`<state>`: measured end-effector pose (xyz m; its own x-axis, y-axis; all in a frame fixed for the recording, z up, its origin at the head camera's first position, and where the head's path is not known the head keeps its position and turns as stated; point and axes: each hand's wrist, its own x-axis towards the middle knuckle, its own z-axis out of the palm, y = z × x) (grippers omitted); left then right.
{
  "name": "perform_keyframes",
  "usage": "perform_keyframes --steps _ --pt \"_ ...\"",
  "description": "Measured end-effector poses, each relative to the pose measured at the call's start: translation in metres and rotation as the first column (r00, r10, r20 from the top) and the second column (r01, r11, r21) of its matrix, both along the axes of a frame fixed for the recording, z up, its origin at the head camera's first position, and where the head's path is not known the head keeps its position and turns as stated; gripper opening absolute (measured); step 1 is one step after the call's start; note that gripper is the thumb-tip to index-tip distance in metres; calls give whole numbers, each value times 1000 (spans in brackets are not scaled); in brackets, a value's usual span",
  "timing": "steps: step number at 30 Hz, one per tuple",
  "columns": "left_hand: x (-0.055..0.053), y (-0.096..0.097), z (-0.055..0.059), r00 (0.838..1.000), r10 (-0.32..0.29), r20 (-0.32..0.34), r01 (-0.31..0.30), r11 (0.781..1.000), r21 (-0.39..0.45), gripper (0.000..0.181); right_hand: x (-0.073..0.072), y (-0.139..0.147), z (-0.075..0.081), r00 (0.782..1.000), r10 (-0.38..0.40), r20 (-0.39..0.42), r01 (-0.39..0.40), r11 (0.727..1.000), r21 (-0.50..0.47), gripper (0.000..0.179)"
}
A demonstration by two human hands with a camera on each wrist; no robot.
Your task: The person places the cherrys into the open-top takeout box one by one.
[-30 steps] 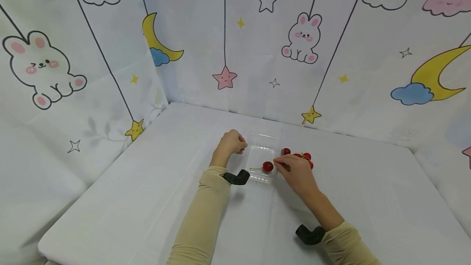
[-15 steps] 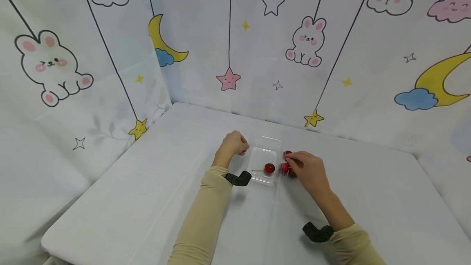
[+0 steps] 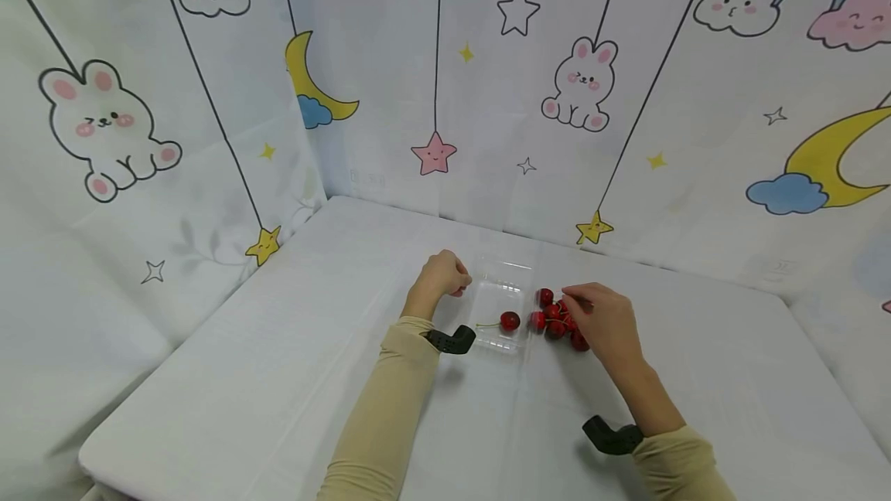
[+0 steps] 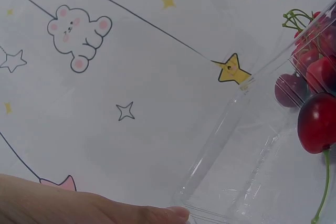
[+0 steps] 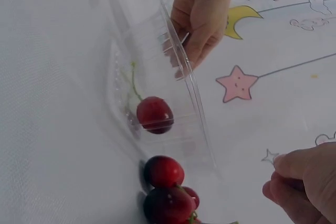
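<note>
Container (image 3: 497,300): clear glossy plastic. Cherries (image 3: 554,329): smooth, shiny. Table cover (image 3: 278,377): matt, finely textured. Sleeves (image 3: 386,404): matt cloth.

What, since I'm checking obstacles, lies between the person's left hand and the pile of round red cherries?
The head view shows a clear rectangular plastic box, holding one red stemmed cherry, between the left hand and the pile.

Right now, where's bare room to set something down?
White table left of the left sleeve; right of the right sleeve and right hand; between the sleeves, nearer than the clear tray. The tray's far part is bare; one cherry lies nearer. Crowded: just right of the tray, cherry pile plus right hand.
</note>
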<state>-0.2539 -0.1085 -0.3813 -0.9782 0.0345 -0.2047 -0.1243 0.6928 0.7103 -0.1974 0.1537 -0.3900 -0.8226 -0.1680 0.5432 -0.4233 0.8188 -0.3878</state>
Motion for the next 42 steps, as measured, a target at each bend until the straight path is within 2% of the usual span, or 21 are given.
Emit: perform_keyframes --steps 7,21,37,42 --pt "0 0 -1 1000 8 3 -8 1000 11 15 2 6 3 995 -55 86 56 998 -14 16" --pt "0 0 -2 1000 11 4 -10 1000 -10 15 -3 23 5 964 -173 200 164 985 61 26" --pt "1 0 -1 1000 2 -2 -2 1000 -11 16 -11 29 -2 911 -213 354 175 975 135 29" --pt "1 0 0 1000 5 -3 -5 1000 -16 16 -14 30 -8 904 -206 375 161 976 148 29"
